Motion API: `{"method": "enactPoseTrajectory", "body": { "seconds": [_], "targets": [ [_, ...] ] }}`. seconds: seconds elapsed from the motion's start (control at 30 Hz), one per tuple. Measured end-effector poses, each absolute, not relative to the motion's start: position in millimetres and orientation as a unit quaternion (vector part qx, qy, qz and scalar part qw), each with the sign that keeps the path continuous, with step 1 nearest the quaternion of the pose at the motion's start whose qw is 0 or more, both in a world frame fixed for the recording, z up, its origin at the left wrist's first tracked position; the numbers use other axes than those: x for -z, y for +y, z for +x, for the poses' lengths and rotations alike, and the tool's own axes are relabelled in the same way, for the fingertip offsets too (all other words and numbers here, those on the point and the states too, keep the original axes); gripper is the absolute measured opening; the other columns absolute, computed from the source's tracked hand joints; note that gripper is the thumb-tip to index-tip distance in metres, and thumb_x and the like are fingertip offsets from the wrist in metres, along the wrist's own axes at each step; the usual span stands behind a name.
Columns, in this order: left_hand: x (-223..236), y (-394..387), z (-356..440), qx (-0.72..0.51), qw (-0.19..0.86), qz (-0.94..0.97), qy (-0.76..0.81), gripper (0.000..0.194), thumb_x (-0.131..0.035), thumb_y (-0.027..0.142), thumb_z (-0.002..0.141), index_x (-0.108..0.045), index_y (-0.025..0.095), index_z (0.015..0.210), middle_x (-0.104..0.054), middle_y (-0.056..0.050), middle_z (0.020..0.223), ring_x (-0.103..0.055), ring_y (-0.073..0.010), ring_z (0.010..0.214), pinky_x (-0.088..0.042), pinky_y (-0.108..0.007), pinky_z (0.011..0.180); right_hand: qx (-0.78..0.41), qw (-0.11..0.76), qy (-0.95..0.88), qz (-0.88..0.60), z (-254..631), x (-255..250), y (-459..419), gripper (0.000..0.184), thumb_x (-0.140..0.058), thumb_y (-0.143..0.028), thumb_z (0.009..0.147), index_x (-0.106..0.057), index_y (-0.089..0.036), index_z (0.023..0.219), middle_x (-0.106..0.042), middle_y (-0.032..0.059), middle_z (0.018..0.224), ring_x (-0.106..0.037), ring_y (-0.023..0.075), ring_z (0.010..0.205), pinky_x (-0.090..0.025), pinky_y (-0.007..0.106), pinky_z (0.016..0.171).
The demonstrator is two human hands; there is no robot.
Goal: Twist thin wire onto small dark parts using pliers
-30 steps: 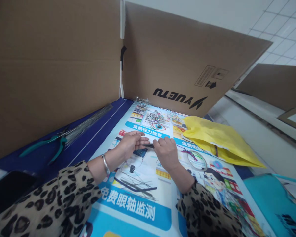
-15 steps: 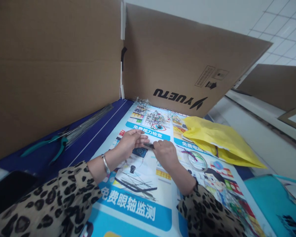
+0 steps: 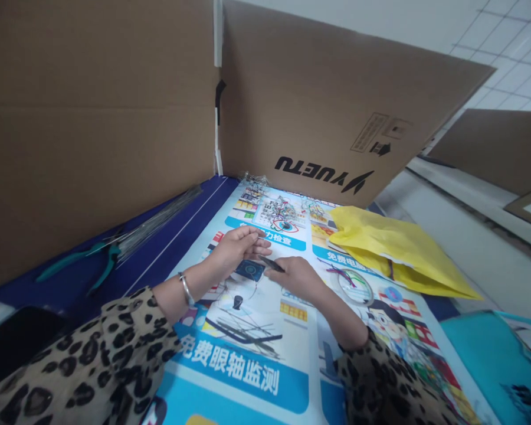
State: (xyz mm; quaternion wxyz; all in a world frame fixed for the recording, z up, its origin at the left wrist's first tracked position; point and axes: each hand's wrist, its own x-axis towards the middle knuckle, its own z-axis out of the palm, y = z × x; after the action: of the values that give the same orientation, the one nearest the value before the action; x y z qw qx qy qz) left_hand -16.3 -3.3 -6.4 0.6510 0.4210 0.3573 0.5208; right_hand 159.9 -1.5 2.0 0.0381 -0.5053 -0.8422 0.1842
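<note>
My left hand (image 3: 238, 248) hovers over the printed sheet, thumb and forefinger pinched together, the other fingers loosely extended. Whatever sits in that pinch is too small to make out. My right hand (image 3: 297, 276) is closed around a slim dark pointed tool (image 3: 273, 264), whose tip points toward the left fingertips; its exact kind is unclear. Below the hands a dark blue square (image 3: 250, 270) shows on the sheet. Nearer to me lie several dark thin strips (image 3: 243, 335) and a small black piece (image 3: 238, 302).
Teal-handled pliers (image 3: 77, 261) lie at left beside a bundle of straight wires (image 3: 159, 221). A tape-like ring (image 3: 355, 288), a yellow bag (image 3: 398, 248) and a teal pouch (image 3: 487, 348) are at right. Tangled wires (image 3: 283, 211) lie at the back, before cardboard walls (image 3: 318, 106).
My right hand has drawn back a little to the right, and more of the dark tool shows. The left hand stays nearly in place, with its pinch kept.
</note>
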Motion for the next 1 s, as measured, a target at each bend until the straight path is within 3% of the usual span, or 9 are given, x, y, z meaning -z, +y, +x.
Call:
{"method": "enactPoseTrajectory", "body": {
  "seconds": [0.13,0.3,0.67,0.83,1.0],
  "targets": [
    [8,-3,-18,-0.498,0.662,0.456,0.326,0.019,-0.055,0.029,0.079,-0.055,0.013,0.090,-0.067,-0.010,0.087,-0.066,-0.0200,0.078,-0.050,-0.029,0.068,-0.352,0.038,-0.802,-0.482,166,-3,2,0.033,-0.052,-0.047,0.074,-0.057,-0.017,0.061,-0.056,-0.0027,0.056,-0.046,0.0083,0.051,-0.028,0.020,0.047],
    [6,-5,-20,-0.464,0.662,0.504,0.304,0.021,-0.055,0.032,0.079,-0.055,0.013,0.088,-0.067,-0.011,0.088,-0.066,-0.0216,0.081,-0.049,-0.034,0.075,-0.474,0.024,-0.759,-0.445,170,-12,2,0.032,-0.058,-0.045,0.071,-0.061,-0.014,0.063,-0.061,-0.0001,0.061,-0.048,0.0083,0.055,-0.033,0.020,0.052],
    [2,-10,-19,-0.447,0.659,0.534,0.282,0.021,-0.055,0.033,0.079,-0.056,0.013,0.088,-0.067,-0.011,0.089,-0.066,-0.0217,0.082,-0.049,-0.037,0.078,-0.566,-0.025,-0.730,-0.382,180,-12,8,0.040,-0.060,-0.053,0.068,-0.063,-0.013,0.068,-0.045,-0.0053,0.045,-0.035,0.0052,0.042,-0.025,0.020,0.042],
    [4,-6,-16,-0.490,0.645,0.484,0.331,0.023,-0.056,0.029,0.078,-0.057,0.013,0.094,-0.067,-0.011,0.089,-0.066,-0.0203,0.080,-0.050,-0.032,0.072,-0.502,0.007,-0.755,-0.422,175,-11,7,0.039,-0.055,-0.054,0.071,-0.060,-0.016,0.069,-0.047,-0.0044,0.051,-0.039,0.0068,0.048,-0.027,0.021,0.046],
    [10,4,-19,-0.556,0.613,0.366,0.426,0.009,-0.052,0.019,0.079,-0.055,0.012,0.084,-0.066,-0.011,0.083,-0.066,-0.0200,0.075,-0.051,-0.031,0.066,-0.206,0.076,-0.804,-0.552,162,8,6,0.038,-0.046,-0.052,0.078,-0.055,-0.018,0.062,-0.051,-0.0016,0.056,-0.044,0.0104,0.054,-0.025,0.023,0.049]
  ]
}}
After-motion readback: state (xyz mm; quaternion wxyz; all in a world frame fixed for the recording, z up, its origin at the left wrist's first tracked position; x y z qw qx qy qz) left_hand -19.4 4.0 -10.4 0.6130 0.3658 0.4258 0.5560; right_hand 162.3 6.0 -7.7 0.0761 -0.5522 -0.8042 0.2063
